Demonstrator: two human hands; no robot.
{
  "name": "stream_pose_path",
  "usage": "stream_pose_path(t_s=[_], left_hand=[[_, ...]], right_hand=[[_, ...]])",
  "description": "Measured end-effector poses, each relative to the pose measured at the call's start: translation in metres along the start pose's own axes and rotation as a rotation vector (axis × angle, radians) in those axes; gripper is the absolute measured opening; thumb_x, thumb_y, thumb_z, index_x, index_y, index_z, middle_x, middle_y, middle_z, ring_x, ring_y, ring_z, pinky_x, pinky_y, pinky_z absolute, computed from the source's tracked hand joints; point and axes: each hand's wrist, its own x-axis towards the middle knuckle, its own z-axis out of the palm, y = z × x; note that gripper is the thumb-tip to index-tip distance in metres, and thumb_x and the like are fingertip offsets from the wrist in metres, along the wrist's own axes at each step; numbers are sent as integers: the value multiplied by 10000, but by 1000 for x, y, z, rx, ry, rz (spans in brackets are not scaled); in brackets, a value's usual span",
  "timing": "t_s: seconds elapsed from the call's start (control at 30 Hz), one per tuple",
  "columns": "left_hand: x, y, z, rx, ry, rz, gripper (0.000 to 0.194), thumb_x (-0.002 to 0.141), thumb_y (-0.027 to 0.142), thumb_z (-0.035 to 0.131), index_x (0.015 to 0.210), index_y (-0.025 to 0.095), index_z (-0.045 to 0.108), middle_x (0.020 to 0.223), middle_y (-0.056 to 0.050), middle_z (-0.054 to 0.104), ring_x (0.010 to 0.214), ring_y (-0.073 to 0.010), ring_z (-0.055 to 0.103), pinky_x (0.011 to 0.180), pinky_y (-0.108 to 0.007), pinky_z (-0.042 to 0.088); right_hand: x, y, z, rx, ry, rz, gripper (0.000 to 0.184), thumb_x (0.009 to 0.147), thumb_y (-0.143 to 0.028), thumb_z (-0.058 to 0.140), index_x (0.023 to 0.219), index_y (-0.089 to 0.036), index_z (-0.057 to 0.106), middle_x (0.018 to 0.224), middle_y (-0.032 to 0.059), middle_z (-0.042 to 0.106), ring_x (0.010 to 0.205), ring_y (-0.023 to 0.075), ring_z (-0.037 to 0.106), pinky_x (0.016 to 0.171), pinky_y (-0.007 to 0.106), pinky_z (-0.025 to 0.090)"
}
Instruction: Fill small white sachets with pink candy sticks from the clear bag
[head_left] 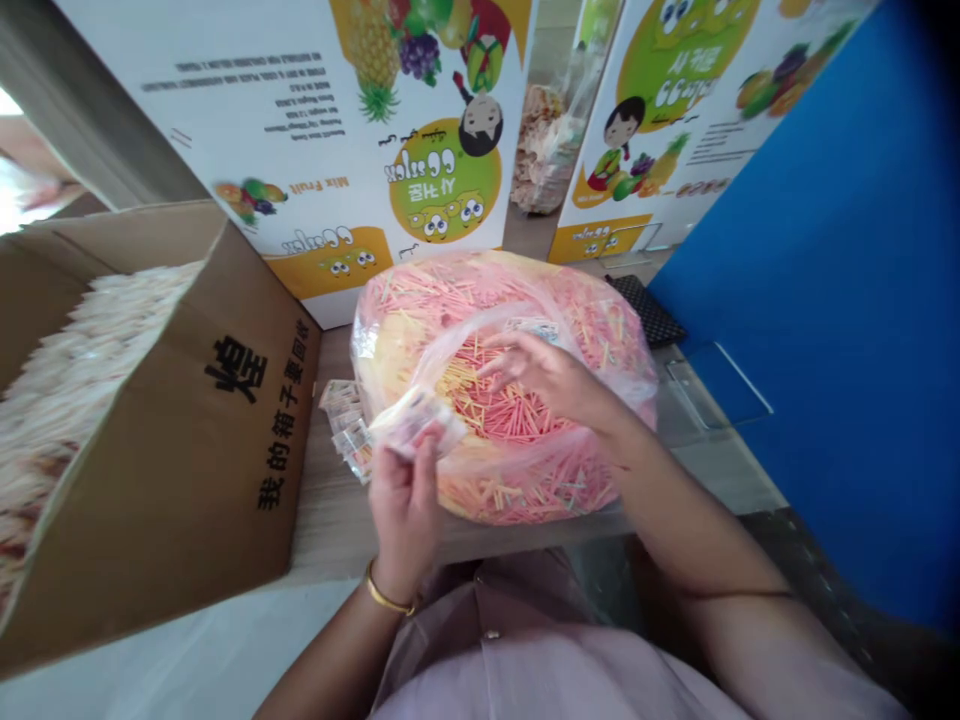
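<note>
I look down on a grey table (330, 535), where a big clear bag (540, 495) sits with its mouth spread, full of pink and yellow sticks (517, 415). I see the left hand (409, 490) pinching a small printed packet (424, 425) over the bag's near-left edge; the right hand (544, 375) hangs above the opening, fingers loosely apart. A brown carton (187, 470) stands at left, heaped with packed goods (97, 340). Behind, I make out two white fruit-printed boxes (255, 150), and at right a blue panel (832, 370).
</note>
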Motion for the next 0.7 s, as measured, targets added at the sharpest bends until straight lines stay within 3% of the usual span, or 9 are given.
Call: stream_pose_path(t_s=[0.07,0.13,0.23,0.3,0.37,0.43,0.57,0.7], left_hand=[[-3,-6,-28,43,257,98,212,933,373,709,1096,257,641,1131,-40,730,1160,-220,666,1061,-327,477],[2,-20,-57,117,342,68,265,940,423,687,1132,247,634,1182,-55,719,1176,-227,658,1067,-340,475],[16,-50,-93,335,234,-157,382,917,519,674,1153,218,672,1230,-97,723,1163,-263,657,1063,-383,474],[27,-72,-107,517,124,-252,416,903,563,650,1105,202,695,1161,-121,738,1097,-302,665,1029,-442,483],[36,-90,-112,723,15,-216,414,917,566,586,1025,185,705,1083,-145,730,1049,-339,652,1001,-496,479],[44,-102,-111,921,-4,-107,443,929,547,522,1035,155,700,1062,-180,702,1063,-375,622,1005,-543,457],[54,-115,-102,1059,153,36,640,907,553,528,1348,95,591,1116,-200,647,1154,-401,557,1034,-570,438],[51,-120,-99,984,230,86,711,863,565,596,1401,103,547,1007,-129,597,1144,-377,530,1038,-553,454]], right_hand=[[-5,6,-15,38,120,44,351,974,-515,586,1201,-255,646,1076,61,756,827,188,735,735,334,574],[-8,16,-31,59,225,84,325,936,-527,637,1104,-251,674,1014,64,762,785,197,725,707,352,590],[-10,35,-50,48,340,105,296,898,-528,670,984,-245,677,899,58,753,731,206,707,734,389,596],[-12,45,-57,-32,404,131,281,900,-521,647,925,-242,661,864,54,741,717,210,698,734,390,578],[-13,53,-58,-210,470,153,261,926,-486,592,876,-236,646,873,60,728,755,221,690,748,390,553],[-14,59,-56,-460,511,149,242,949,-426,544,846,-229,639,913,79,716,839,238,679,806,400,528],[-9,73,-49,-829,576,162,230,953,-415,570,958,-199,650,1052,137,687,1001,276,653,930,438,491],[1,81,-48,-900,629,307,327,911,-482,650,1024,-176,635,1083,162,676,1039,310,643,952,473,474]])
